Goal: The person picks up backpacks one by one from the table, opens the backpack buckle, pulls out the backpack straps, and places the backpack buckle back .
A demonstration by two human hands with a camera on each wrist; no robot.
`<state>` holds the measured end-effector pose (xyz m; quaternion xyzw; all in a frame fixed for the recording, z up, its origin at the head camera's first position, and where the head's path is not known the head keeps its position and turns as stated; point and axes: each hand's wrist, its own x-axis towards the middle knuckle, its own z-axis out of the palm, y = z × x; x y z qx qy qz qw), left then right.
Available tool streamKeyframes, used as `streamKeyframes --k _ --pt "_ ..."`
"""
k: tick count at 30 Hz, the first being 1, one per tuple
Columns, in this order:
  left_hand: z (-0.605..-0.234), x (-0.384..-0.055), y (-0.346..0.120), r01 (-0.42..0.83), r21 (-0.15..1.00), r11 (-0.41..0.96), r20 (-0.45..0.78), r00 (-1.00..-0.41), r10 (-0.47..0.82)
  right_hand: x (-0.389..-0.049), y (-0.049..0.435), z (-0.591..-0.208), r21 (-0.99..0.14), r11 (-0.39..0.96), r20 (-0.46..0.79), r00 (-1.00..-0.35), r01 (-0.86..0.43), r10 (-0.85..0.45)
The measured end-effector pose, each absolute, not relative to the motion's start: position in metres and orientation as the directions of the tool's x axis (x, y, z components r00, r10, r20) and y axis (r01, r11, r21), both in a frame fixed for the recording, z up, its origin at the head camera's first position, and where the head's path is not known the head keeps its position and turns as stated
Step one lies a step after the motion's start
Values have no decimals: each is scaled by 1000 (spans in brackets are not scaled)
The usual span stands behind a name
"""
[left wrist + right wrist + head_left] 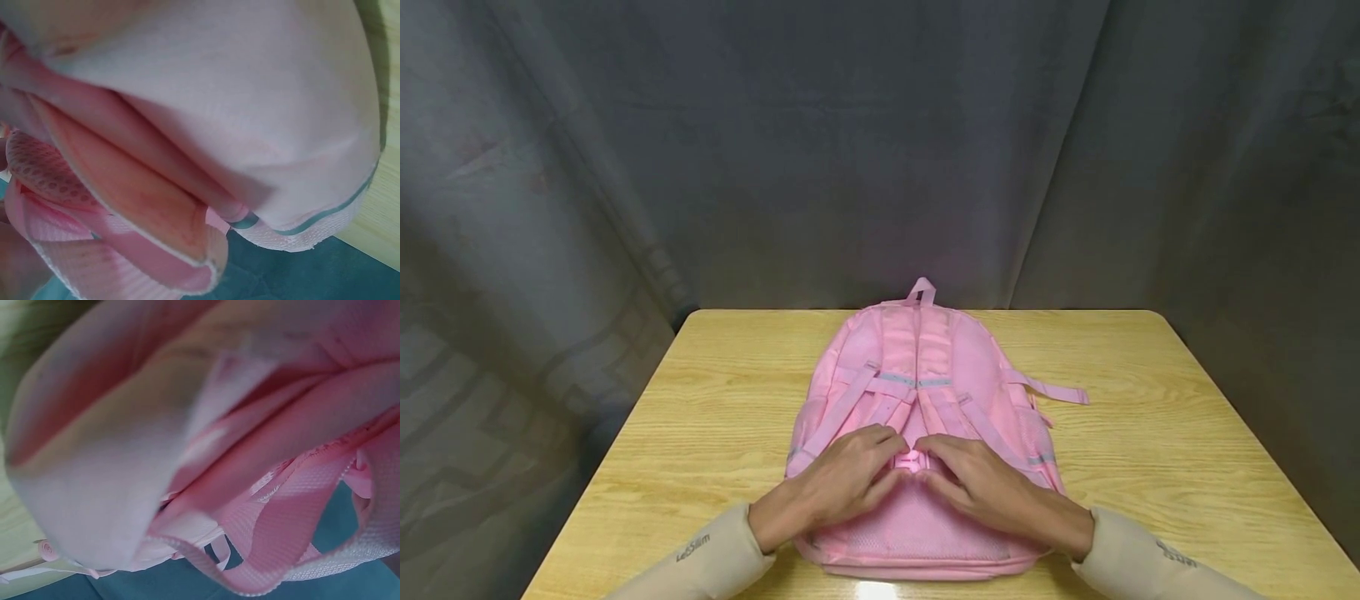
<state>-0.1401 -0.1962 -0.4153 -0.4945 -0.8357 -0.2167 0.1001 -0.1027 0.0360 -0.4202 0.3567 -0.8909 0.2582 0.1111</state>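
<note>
A pink backpack lies flat on the table with its shoulder straps facing up. Low on its middle, between both hands, is a small bright pink buckle. My left hand pinches the buckle's left side between thumb and fingers. From the other side my right hand pinches its right end. Whether the two halves are joined cannot be told. Close up, the left wrist view shows folded pink fabric and a webbing strap; the right wrist view shows looped webbing. The fingers are mostly hidden there.
The backpack rests on a light wood-grain table with rounded far corners. A loose strap end sticks out to the bag's right. At the top stands a carry handle. Dark grey curtains hang behind and beside the table.
</note>
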Motion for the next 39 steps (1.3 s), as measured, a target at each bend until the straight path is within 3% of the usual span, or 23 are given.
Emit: streamKeyframes --k 39 --pt "-416 -140 -195 885 236 402 409 -466 785 -101 37 -417 -357 625 375 -719 -694 -585"
